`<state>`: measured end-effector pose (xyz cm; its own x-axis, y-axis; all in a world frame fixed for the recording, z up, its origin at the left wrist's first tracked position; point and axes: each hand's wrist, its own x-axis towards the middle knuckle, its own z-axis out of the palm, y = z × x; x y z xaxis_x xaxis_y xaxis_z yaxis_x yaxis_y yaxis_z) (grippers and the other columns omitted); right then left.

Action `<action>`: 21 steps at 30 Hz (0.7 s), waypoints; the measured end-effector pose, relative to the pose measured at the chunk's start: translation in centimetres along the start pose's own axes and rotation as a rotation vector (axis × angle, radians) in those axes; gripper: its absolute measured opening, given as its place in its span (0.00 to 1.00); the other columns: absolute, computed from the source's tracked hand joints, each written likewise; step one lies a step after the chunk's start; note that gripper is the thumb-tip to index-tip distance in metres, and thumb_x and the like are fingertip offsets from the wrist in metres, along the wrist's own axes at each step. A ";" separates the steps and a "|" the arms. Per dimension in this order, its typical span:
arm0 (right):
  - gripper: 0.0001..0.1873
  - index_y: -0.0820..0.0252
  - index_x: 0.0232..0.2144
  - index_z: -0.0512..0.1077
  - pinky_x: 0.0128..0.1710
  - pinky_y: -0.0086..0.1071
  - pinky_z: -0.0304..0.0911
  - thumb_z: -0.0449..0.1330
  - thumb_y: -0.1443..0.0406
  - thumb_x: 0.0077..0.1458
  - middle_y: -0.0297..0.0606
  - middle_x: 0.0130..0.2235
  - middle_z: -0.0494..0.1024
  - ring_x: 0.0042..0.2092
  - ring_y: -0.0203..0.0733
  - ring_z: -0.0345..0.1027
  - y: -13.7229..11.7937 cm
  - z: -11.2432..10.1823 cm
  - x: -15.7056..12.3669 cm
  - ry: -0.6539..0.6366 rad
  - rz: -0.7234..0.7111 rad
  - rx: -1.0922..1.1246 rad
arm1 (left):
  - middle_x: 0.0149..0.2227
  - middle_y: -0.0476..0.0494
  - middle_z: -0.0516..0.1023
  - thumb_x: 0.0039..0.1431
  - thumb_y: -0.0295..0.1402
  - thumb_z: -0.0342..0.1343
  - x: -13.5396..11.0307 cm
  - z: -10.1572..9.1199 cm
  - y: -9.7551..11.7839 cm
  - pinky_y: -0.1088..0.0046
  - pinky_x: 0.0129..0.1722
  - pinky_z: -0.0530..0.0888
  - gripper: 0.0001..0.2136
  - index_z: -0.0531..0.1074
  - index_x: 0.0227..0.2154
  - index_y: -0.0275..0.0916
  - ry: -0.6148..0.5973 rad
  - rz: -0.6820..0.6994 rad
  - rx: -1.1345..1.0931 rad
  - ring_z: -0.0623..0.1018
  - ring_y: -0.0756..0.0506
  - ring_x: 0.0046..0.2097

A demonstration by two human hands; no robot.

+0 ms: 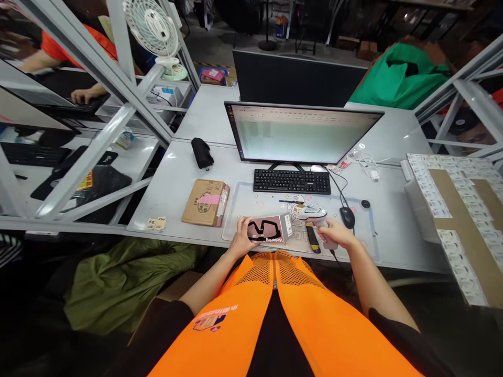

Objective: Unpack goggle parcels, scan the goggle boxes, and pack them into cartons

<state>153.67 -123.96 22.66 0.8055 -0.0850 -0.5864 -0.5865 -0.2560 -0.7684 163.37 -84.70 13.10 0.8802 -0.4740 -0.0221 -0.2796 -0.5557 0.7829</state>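
Head view: I had the left fingers [244,230] clamped on a pink-and-white boxed package [268,230] and the right fingers [332,226] wrapped round a handheld barcode scanner [312,213], both over a clear desk mat [236,198] on the grey counter [173,183]. A yellow-and-black utility knife [313,238] lay between them, with a cardboard parcel [205,203] left, and a keyboard [291,181] and lit monitor [302,133] ahead. Beyond a metal frame [104,152], a co-worker's hand [87,94] rested on another keyboard [80,104]; a green bag [401,76] sat farther back.

A grey desk [168,183] carries a cardboard parcel [205,203], keyboard [291,181] and mouse [347,217].
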 end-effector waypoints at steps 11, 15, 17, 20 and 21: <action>0.32 0.66 0.67 0.66 0.57 0.43 0.67 0.56 0.60 0.63 0.57 0.57 0.80 0.58 0.60 0.74 11.5 1.5 5.8 0.624 0.193 -0.541 | 0.69 0.31 0.62 0.50 0.56 0.71 -13.3 -16.6 -1.6 0.45 0.70 0.69 0.54 0.52 0.75 0.45 0.688 -0.393 0.356 0.65 0.27 0.72; 0.33 0.71 0.67 0.63 0.63 0.47 0.63 0.55 0.61 0.64 0.62 0.61 0.76 0.63 0.62 0.69 14.1 2.5 6.0 0.718 0.143 -0.590 | 0.71 0.26 0.61 0.50 0.56 0.72 -9.7 -23.6 -7.1 0.41 0.68 0.70 0.54 0.53 0.74 0.41 0.785 -0.869 0.386 0.66 0.22 0.71; 0.32 0.71 0.67 0.63 0.63 0.48 0.62 0.54 0.60 0.64 0.63 0.61 0.75 0.63 0.63 0.69 15.0 2.8 6.3 0.762 0.142 -0.606 | 0.72 0.24 0.60 0.51 0.56 0.72 -7.0 -25.7 -10.1 0.40 0.66 0.70 0.54 0.53 0.74 0.37 0.756 -1.047 0.360 0.69 0.20 0.69; 0.33 0.70 0.68 0.62 0.63 0.48 0.63 0.55 0.59 0.66 0.63 0.60 0.75 0.62 0.63 0.69 15.6 3.0 6.7 0.765 0.207 -0.617 | 0.74 0.20 0.54 0.51 0.55 0.72 -3.3 -26.8 -13.5 0.40 0.66 0.70 0.55 0.52 0.74 0.34 0.727 -1.191 0.288 0.70 0.17 0.68; 0.33 0.70 0.68 0.61 0.62 0.47 0.63 0.55 0.59 0.66 0.63 0.60 0.75 0.63 0.63 0.69 15.7 3.1 6.9 0.762 0.235 -0.618 | 0.76 0.17 0.51 0.51 0.54 0.71 -2.3 -26.7 -14.3 0.39 0.66 0.70 0.55 0.52 0.74 0.32 0.721 -1.226 0.249 0.68 0.16 0.69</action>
<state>149.75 -125.58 5.79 0.6414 -0.7351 -0.2196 -0.7647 -0.5895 -0.2603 175.59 -57.39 18.58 0.5879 0.7795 -0.2162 0.7875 -0.4903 0.3733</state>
